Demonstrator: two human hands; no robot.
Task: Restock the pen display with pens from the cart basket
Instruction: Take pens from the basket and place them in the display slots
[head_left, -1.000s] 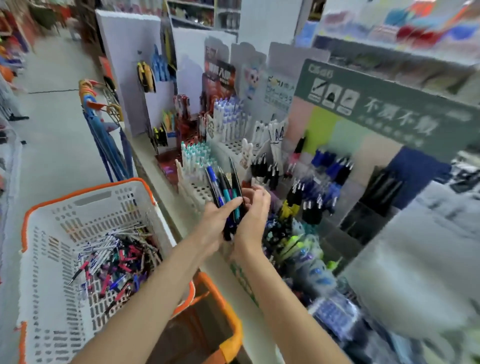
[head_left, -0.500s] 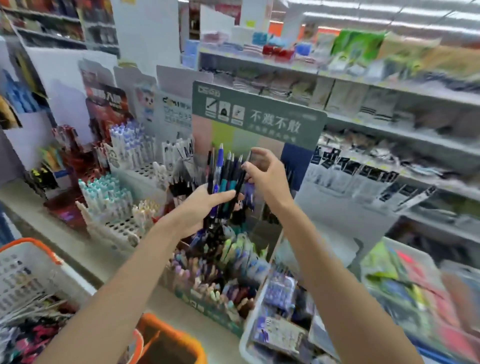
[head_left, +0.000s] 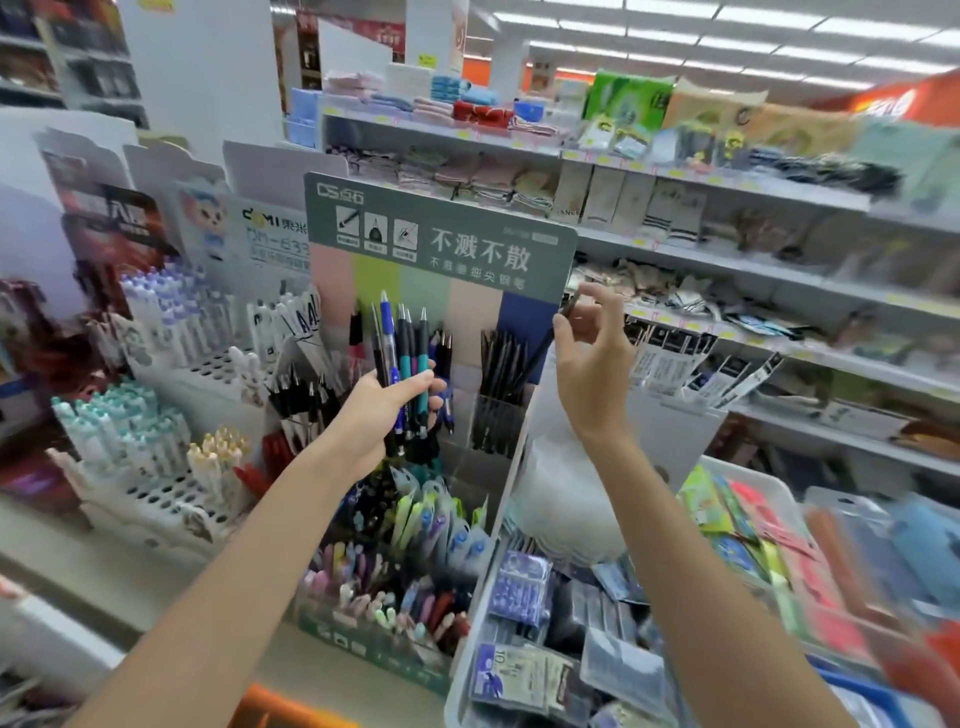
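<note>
on the left of my view, white peg trays (head_left: 171, 374) of pale-capped pens stand on the desk (head_left: 104, 587). next along, my left hand (head_left: 384, 415) is wrapped round a bundle of pens (head_left: 402, 353), fingers curled tight, ends pointing up: one blue, a couple teal, the rest dark. it sits just in front of the pen display (head_left: 441, 234), the one with the green header card and clear compartments. black pens (head_left: 496, 364) stand in a compartment toward the display's right side. my right hand (head_left: 592, 358) pinches a single dark pen (head_left: 537, 353) near its top, between thumb and fingertips. the pen slants down to the left, its lower end among those black pens; i cannot tell whether it is inside the compartment. further right lies a white tray (head_left: 763, 475) of packaged stationery.
</note>
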